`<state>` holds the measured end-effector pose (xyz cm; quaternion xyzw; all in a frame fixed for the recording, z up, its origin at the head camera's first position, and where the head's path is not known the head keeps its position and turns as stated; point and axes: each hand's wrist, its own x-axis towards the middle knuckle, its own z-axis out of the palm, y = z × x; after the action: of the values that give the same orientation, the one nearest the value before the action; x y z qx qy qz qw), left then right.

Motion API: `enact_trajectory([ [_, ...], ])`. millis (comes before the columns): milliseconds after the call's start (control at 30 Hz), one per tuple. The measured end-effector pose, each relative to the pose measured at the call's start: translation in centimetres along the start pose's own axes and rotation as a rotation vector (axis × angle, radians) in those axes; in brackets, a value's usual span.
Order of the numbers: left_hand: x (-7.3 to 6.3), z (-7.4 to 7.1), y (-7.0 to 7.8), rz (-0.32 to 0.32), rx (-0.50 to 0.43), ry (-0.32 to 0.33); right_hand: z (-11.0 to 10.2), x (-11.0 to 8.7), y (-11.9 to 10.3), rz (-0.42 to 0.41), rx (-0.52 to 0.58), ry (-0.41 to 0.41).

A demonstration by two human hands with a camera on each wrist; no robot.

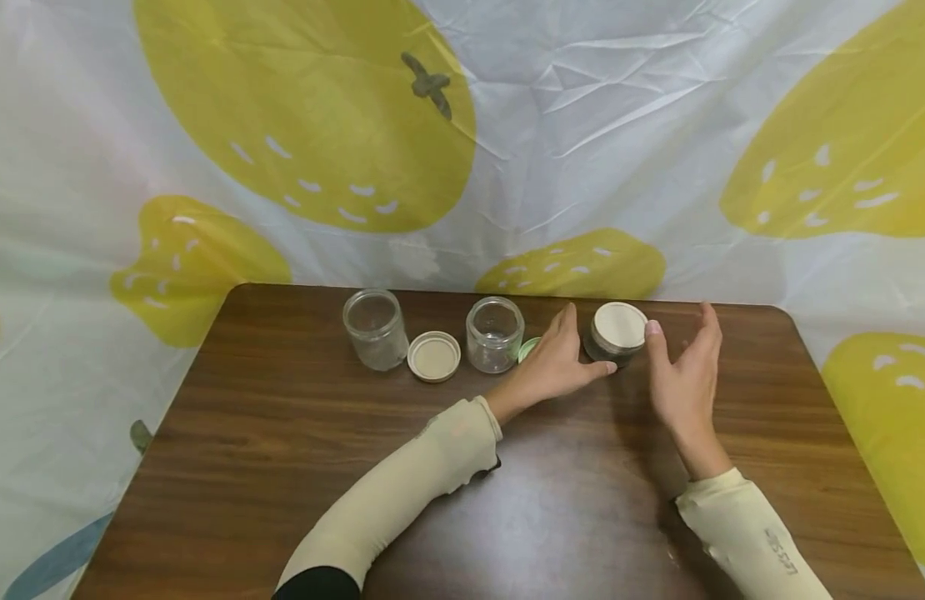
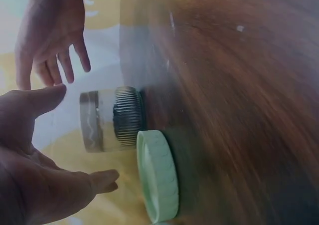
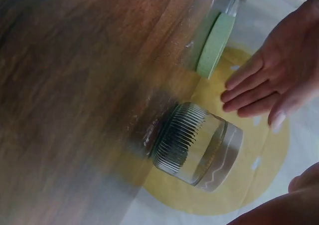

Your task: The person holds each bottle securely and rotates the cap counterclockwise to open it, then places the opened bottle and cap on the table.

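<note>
A glass jar [image 3: 194, 147] with a pale lid [image 1: 620, 325] on top stands upright at the back right of the table. Something dark and ribbed [image 2: 128, 116] shows in its lower part. My left hand [image 1: 556, 362] is just left of this jar, its fingers extended and apart from it in the wrist views. On the jar's other side is my right hand [image 1: 686, 385], thumb and fingers spread, holding nothing. A green lid [image 2: 158, 177] lies on the table beside the jar, mostly hidden behind my left hand in the head view.
Two glass jars without lids, a taller one [image 1: 376, 331] and a shorter one [image 1: 496, 335], stand along the table's back edge. Between them lies a cream lid [image 1: 434, 357], inside facing up. A fruit-printed sheet [image 1: 507, 167] hangs right behind the brown wooden table [image 1: 267, 467].
</note>
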<state>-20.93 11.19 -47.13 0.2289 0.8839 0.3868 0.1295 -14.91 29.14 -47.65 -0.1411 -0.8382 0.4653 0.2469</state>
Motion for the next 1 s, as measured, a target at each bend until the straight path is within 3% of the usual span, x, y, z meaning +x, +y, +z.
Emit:
enact_trajectory([
  [100,0.9,0.2,0.3,-0.061,0.011,-0.030,0.1,0.3,0.2,0.065,-0.027,-0.053],
  [233,1.4,0.6,0.6,-0.097,0.014,-0.050,0.4,0.7,0.5,0.118,-0.092,-0.153],
  [333,1.7,0.7,0.7,-0.100,0.016,-0.047,0.7,1.2,0.7,0.143,-0.139,-0.232],
  [500,2.4,0.8,0.2,-0.044,0.073,-0.049,1.4,1.5,0.9,0.146,-0.190,-0.310],
  [700,3.3,0.9,-0.4,0.033,0.137,-0.080,2.2,1.5,0.8,0.087,-0.249,-0.328],
  [1000,4.0,1.3,-0.4,0.051,0.150,-0.044,2.4,1.4,0.7,0.085,-0.254,-0.294],
])
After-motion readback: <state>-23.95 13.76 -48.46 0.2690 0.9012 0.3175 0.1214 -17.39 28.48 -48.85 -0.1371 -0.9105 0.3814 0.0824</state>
